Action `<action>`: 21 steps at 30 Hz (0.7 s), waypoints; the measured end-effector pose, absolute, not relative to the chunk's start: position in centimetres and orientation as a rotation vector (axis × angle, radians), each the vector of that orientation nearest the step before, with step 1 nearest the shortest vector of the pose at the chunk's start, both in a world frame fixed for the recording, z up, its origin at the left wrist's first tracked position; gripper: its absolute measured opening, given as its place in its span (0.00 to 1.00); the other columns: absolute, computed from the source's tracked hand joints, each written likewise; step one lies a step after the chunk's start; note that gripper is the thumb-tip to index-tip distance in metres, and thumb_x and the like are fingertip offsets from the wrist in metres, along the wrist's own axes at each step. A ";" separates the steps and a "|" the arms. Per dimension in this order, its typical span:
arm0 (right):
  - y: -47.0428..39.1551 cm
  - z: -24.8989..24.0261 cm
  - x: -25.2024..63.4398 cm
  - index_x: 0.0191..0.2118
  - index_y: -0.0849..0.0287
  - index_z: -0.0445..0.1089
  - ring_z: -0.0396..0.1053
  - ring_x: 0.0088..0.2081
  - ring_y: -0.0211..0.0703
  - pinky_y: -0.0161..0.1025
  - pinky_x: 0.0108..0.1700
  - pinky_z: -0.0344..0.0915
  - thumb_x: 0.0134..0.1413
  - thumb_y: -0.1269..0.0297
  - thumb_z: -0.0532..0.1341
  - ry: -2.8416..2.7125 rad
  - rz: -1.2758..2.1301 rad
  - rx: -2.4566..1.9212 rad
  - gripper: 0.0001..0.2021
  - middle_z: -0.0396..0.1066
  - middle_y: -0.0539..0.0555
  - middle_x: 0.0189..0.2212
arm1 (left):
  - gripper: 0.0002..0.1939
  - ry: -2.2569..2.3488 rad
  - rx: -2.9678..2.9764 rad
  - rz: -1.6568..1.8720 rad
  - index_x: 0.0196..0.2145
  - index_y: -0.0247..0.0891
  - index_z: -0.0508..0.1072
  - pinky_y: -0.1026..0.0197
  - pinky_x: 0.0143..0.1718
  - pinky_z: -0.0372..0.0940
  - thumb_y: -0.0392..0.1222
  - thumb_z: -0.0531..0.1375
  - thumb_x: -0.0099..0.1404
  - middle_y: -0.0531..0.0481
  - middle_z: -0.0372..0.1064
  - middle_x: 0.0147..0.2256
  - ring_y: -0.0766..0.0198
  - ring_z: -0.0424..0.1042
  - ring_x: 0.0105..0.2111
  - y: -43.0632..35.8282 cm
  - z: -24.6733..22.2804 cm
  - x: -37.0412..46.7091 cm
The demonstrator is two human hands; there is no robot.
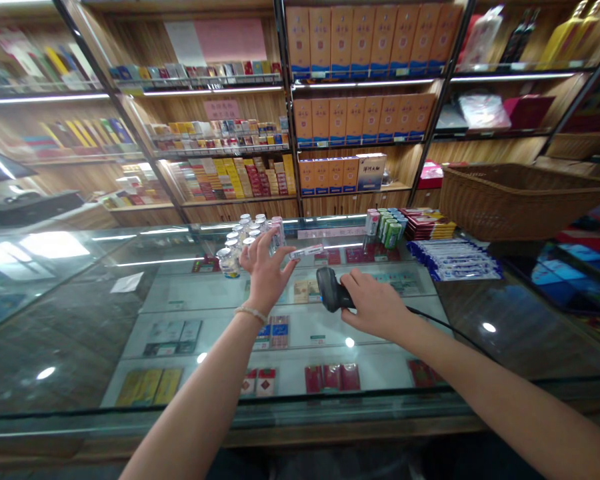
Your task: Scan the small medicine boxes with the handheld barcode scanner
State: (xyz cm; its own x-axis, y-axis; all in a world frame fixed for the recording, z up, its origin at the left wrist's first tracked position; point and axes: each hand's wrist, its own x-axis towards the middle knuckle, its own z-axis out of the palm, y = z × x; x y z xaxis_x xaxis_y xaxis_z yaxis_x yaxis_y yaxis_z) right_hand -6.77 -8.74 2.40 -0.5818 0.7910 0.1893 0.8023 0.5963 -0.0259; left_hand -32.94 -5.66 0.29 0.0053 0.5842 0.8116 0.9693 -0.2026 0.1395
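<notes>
Between the thumb and fingers of my left hand [269, 270] is a small, slim pink-and-white pack [307, 251], held above the glass counter [290, 300]. My right hand [375, 303] grips a black handheld barcode scanner [333, 291] by its handle, its head facing left near the pack. A black cable [445, 325] runs from the scanner's handle to the right. Just behind my left hand stand several small clear jars with white lids [229, 262] and a few pink packs [279, 227].
Green and pink cylinders [393, 233] stand at the counter's back, beside stacked red-and-yellow packets [430, 225] and blue-and-white sachets [455, 260]. A wicker basket [525, 200] sits at right. Cigarette packs [333, 378] lie under the glass. Shelves hold orange boxes [365, 40].
</notes>
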 end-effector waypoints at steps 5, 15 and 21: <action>-8.5 1.9 -6.9 0.51 0.59 0.67 0.69 0.48 0.56 0.47 0.44 0.63 0.58 0.60 0.59 -2.634 -0.188 -1.266 0.16 0.71 0.60 0.47 | 0.09 -1.597 -1.817 -1.082 0.43 0.49 0.82 0.34 0.69 0.44 0.49 0.67 0.67 0.45 0.61 0.67 0.43 0.57 0.68 -5.7 0.3 -32.9; -7.9 -0.3 -6.7 0.67 0.62 0.60 0.48 0.71 0.69 0.75 0.68 0.40 0.60 0.50 0.62 -2.483 -0.290 -1.148 0.34 0.56 0.71 0.70 | 0.09 -1.593 -1.820 -1.068 0.44 0.49 0.82 0.35 0.69 0.44 0.49 0.67 0.67 0.45 0.61 0.67 0.43 0.57 0.68 -5.8 0.4 -32.9; -7.6 -0.6 -6.8 0.77 0.57 0.39 0.31 0.77 0.70 0.82 0.67 0.30 0.60 0.40 0.61 -2.533 -0.266 -1.193 0.49 0.32 0.70 0.77 | 0.09 -1.610 -1.806 -1.065 0.43 0.49 0.82 0.35 0.69 0.45 0.50 0.68 0.66 0.44 0.62 0.67 0.42 0.58 0.67 -5.6 0.3 -32.9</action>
State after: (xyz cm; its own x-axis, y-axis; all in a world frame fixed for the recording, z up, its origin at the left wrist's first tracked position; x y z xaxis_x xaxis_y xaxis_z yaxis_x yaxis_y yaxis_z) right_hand -6.79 -7.62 -0.62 -0.5963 0.7131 0.3687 0.7741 0.6325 0.0286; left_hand -32.88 -5.62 0.32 -0.0018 0.5893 0.8079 0.9741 -0.1817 0.1348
